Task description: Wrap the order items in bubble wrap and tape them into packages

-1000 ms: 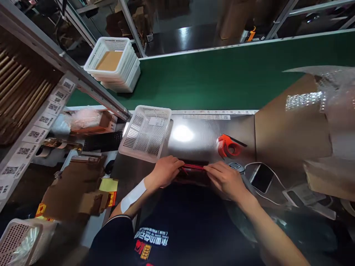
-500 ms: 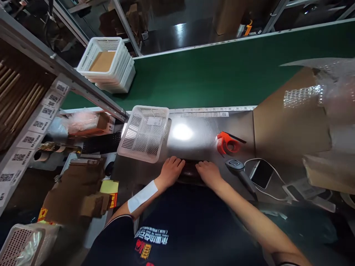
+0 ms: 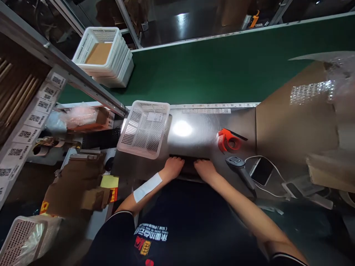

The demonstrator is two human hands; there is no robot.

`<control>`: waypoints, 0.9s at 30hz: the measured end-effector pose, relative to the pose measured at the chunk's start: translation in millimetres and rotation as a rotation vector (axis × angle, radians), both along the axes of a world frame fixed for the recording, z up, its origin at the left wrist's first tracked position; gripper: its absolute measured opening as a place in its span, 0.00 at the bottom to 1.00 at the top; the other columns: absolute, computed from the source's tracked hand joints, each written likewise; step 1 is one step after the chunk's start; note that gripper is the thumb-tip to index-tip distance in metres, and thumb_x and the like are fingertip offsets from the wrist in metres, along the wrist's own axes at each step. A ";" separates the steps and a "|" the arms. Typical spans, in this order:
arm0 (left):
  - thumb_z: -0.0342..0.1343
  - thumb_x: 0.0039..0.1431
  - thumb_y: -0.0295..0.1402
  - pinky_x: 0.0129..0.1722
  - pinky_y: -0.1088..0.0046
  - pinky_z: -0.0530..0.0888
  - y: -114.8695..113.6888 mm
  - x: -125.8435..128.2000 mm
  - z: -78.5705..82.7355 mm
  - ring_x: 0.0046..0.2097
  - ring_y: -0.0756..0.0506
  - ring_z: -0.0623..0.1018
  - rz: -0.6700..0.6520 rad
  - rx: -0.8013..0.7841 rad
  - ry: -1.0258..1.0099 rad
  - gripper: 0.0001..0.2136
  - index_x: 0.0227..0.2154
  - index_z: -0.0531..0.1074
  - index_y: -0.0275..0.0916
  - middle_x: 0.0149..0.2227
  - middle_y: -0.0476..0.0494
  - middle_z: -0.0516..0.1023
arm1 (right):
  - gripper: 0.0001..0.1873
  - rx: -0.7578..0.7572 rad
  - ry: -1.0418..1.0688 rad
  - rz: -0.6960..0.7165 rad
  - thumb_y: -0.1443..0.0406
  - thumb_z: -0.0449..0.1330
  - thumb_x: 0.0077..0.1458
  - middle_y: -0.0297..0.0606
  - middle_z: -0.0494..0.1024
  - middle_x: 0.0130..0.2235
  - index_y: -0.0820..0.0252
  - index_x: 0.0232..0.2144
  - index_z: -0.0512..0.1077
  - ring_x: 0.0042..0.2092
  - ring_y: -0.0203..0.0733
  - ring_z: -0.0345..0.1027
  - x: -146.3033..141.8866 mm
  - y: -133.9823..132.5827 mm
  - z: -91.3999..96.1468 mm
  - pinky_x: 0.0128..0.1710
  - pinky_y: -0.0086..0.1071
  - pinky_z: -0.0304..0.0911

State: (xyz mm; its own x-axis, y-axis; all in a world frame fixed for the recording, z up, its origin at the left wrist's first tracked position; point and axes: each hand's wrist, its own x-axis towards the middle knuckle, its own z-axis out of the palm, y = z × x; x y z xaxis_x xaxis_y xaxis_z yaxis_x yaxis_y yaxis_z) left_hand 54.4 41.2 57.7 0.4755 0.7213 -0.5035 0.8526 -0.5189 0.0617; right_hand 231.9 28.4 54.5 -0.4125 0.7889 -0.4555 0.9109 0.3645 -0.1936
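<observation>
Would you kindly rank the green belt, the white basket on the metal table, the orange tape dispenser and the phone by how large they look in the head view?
1. Green belt
2. White basket
3. Orange tape dispenser and phone: too alike in size to rank.

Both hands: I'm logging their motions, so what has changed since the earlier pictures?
The right hand has moved left, closer to the left hand, uncovering the scanner. The hands, which pinched a red edge, now lie curled on the dark item; the red no longer shows, and grip is unclear. The white basket, orange tape dispenser and phone stayed in place.
</observation>
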 end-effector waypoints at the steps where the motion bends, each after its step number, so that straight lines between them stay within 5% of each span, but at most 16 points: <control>1: 0.49 0.69 0.23 0.47 0.61 0.78 0.3 1.1 2.0 0.50 0.37 0.82 -0.006 -0.002 0.005 0.14 0.49 0.78 0.34 0.45 0.33 0.82 | 0.18 -0.013 -0.011 0.000 0.77 0.52 0.64 0.56 0.83 0.46 0.67 0.48 0.79 0.49 0.52 0.81 2.4 -2.0 5.1 0.42 0.36 0.73; 6: 0.50 0.70 0.25 0.49 0.60 0.77 1.0 -13.2 27.6 0.51 0.37 0.81 -0.016 0.054 -0.186 0.13 0.50 0.78 0.37 0.44 0.35 0.82 | 0.19 0.025 0.023 -0.051 0.77 0.53 0.63 0.49 0.81 0.49 0.63 0.52 0.76 0.53 0.50 0.76 24.0 -18.4 32.9 0.44 0.33 0.71; 10: 0.53 0.69 0.30 0.50 0.66 0.76 6.0 -38.9 41.6 0.51 0.41 0.81 0.079 -0.081 -0.519 0.13 0.53 0.77 0.41 0.49 0.42 0.83 | 0.18 0.106 0.261 -0.133 0.69 0.51 0.69 0.45 0.80 0.51 0.57 0.55 0.74 0.51 0.47 0.75 44.1 -28.3 32.9 0.44 0.33 0.69; 13: 0.52 0.69 0.30 0.49 0.67 0.77 8.8 -46.3 35.4 0.48 0.43 0.82 0.177 -0.127 -0.620 0.12 0.51 0.77 0.41 0.47 0.43 0.84 | 0.19 0.102 0.372 -0.221 0.66 0.48 0.71 0.44 0.80 0.52 0.57 0.58 0.73 0.46 0.46 0.78 48.2 -28.2 19.1 0.41 0.34 0.70; 17: 0.50 0.70 0.29 0.51 0.67 0.76 6.4 -43.4 27.4 0.50 0.44 0.80 0.214 0.058 -0.767 0.13 0.51 0.76 0.40 0.48 0.41 0.82 | 0.19 0.208 0.533 -0.310 0.64 0.49 0.71 0.43 0.82 0.52 0.56 0.56 0.74 0.47 0.47 0.79 48.2 -28.8 7.3 0.43 0.35 0.72; 23: 0.48 0.72 0.31 0.48 0.65 0.78 2.8 -48.8 27.6 0.46 0.45 0.81 0.071 0.346 -0.880 0.13 0.48 0.79 0.41 0.42 0.39 0.83 | 0.18 0.499 0.717 -0.284 0.64 0.49 0.73 0.45 0.84 0.46 0.57 0.50 0.78 0.48 0.45 0.78 55.8 -37.0 5.3 0.50 0.37 0.73; 27: 0.49 0.73 0.30 0.46 0.66 0.79 -7.6 -54.9 11.8 0.45 0.45 0.82 -0.068 0.334 -0.742 0.14 0.45 0.81 0.41 0.42 0.39 0.84 | 0.18 0.498 0.621 -0.131 0.68 0.50 0.70 0.46 0.84 0.48 0.59 0.49 0.79 0.49 0.46 0.79 57.0 -44.5 -7.7 0.49 0.37 0.73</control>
State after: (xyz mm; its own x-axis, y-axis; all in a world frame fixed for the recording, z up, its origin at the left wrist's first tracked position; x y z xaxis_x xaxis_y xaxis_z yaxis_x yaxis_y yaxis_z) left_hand -0.6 33.6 69.5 0.6486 0.7353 0.1965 0.6166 -0.6590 0.4308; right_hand 288.9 -16.1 46.8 -0.3649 0.8983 0.2447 0.7315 0.4392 -0.5216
